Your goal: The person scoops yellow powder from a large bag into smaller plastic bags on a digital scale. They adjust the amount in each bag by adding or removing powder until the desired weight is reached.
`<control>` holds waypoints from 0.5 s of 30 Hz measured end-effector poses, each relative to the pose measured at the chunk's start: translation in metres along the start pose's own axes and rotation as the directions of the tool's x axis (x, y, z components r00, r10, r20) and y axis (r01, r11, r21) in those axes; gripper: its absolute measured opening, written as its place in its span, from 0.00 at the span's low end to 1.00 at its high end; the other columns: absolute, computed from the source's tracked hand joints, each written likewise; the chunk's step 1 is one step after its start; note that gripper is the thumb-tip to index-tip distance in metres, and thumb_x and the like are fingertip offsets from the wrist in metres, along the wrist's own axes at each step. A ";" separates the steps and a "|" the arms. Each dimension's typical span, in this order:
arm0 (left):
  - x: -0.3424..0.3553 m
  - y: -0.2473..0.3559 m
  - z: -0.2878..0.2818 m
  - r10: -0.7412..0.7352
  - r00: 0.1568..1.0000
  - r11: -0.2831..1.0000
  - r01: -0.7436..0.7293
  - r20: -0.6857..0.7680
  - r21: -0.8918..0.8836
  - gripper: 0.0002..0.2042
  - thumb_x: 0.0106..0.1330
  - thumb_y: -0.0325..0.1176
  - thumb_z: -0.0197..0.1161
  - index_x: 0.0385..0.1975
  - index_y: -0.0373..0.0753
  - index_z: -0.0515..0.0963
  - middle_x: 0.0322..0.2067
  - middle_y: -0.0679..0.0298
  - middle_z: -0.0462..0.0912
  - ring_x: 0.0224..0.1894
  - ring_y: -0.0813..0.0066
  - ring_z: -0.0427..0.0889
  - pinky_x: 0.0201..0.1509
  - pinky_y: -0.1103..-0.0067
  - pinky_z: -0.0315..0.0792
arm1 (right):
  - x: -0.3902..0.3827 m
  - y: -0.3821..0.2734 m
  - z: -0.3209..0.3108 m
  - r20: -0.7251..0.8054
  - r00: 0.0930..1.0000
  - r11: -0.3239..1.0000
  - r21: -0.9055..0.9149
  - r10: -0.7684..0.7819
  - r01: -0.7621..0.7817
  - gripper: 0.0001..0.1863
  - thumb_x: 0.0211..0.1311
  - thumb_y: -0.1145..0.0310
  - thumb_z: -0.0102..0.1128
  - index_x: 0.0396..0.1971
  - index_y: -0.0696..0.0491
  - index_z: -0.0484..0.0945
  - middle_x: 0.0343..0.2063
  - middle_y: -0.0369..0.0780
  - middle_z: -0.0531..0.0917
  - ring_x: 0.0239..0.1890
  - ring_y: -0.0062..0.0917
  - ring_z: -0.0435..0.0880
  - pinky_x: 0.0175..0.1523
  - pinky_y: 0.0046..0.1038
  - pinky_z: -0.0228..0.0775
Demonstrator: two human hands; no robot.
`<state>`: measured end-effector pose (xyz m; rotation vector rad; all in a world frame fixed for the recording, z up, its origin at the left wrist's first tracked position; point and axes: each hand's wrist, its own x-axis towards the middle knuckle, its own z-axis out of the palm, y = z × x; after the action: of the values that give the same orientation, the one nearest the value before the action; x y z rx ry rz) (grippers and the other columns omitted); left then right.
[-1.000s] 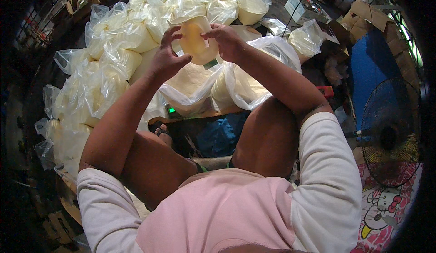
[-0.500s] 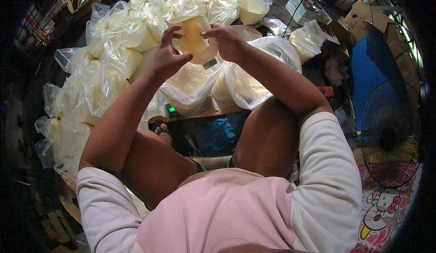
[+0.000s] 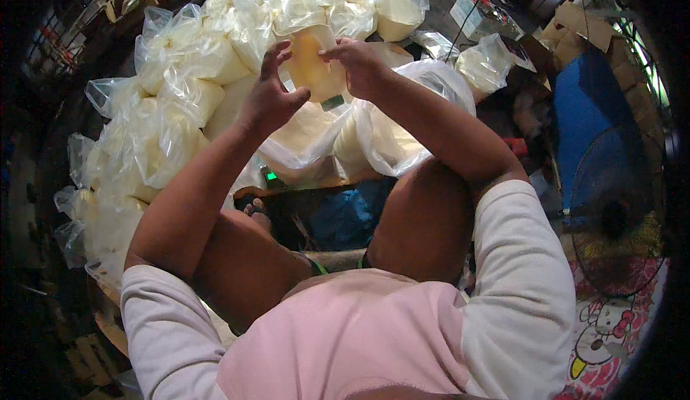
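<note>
the small clear bag [image 3: 313, 66] of pale yellow stuff is held up in front of the chest, above the two big open sacks, with both hands on it. the right hand [image 3: 359, 62] pinches its upper right edge between thumb and fingers. the left hand [image 3: 272, 97] is half open, thumb out and fingers curled toward the bag's left side, touching or just about touching it; the view is too small to say which.

to do this well, i'd judge the bag wants to stay upright with its mouth on top, so the contents sit low and the neck stays free. the left hand should close on the left edge before any twisting or folding, so the film doesn't slip. a small dark piece [image 3: 332, 102] hangs at the bag's lower right corner; i can't tell what it is.

below the hands, a large open sack [image 3: 305, 138] and a second one [image 3: 392, 130] beside it hold more of the same pale material, mouths gaping right under the bag. behind and to the left lies a heap of filled bags [image 3: 187, 76], tight together, with more at the back [image 3: 395, 8]. a stand fan [image 3: 611, 213] is on the right, near a blue sheet [image 3: 582, 105] and cardboard boxes [image 3: 575, 19]. the knees and packed heap leave little room to put things down.
</note>
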<state>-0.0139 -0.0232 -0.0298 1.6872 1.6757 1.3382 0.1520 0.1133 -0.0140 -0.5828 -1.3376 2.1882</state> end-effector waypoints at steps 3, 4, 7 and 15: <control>0.014 -0.008 0.013 0.143 0.989 0.989 -0.143 -0.030 0.022 0.41 0.54 0.33 0.70 0.68 0.44 0.54 0.60 0.50 0.70 0.61 0.56 0.74 0.61 0.66 0.72 | 0.031 0.020 -0.063 0.173 0.937 0.786 -0.511 -0.302 0.348 0.17 0.59 0.68 0.66 0.46 0.58 0.76 0.40 0.45 0.82 0.44 0.36 0.84 0.52 0.42 0.79; 0.018 -0.006 0.014 0.148 0.989 0.989 -0.148 -0.026 0.001 0.41 0.53 0.33 0.70 0.67 0.44 0.55 0.60 0.50 0.70 0.61 0.57 0.74 0.62 0.66 0.72 | 0.037 0.023 -0.075 0.212 0.914 0.696 -0.596 -0.345 0.401 0.17 0.59 0.68 0.66 0.46 0.57 0.76 0.40 0.45 0.82 0.44 0.37 0.84 0.52 0.42 0.79; 0.022 -0.011 0.011 0.082 0.997 0.996 -0.082 0.002 0.028 0.40 0.52 0.34 0.71 0.66 0.43 0.56 0.59 0.51 0.70 0.62 0.57 0.73 0.62 0.66 0.71 | 0.037 0.027 -0.072 0.007 0.967 0.863 -0.451 -0.254 0.229 0.21 0.55 0.70 0.67 0.49 0.58 0.78 0.40 0.48 0.84 0.44 0.43 0.85 0.50 0.46 0.80; 0.022 -0.020 0.013 0.091 0.996 0.992 -0.092 0.011 0.090 0.38 0.52 0.35 0.71 0.64 0.45 0.59 0.53 0.54 0.72 0.48 0.64 0.73 0.53 0.70 0.71 | -0.008 -0.003 0.001 -0.229 0.973 0.999 -0.028 0.023 -0.030 0.17 0.59 0.74 0.61 0.48 0.64 0.75 0.42 0.50 0.82 0.42 0.42 0.85 0.49 0.46 0.81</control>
<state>-0.0176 0.0054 -0.0453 1.8381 1.6973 1.3136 0.1582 0.1092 -0.0100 -0.8424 -1.2497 2.0510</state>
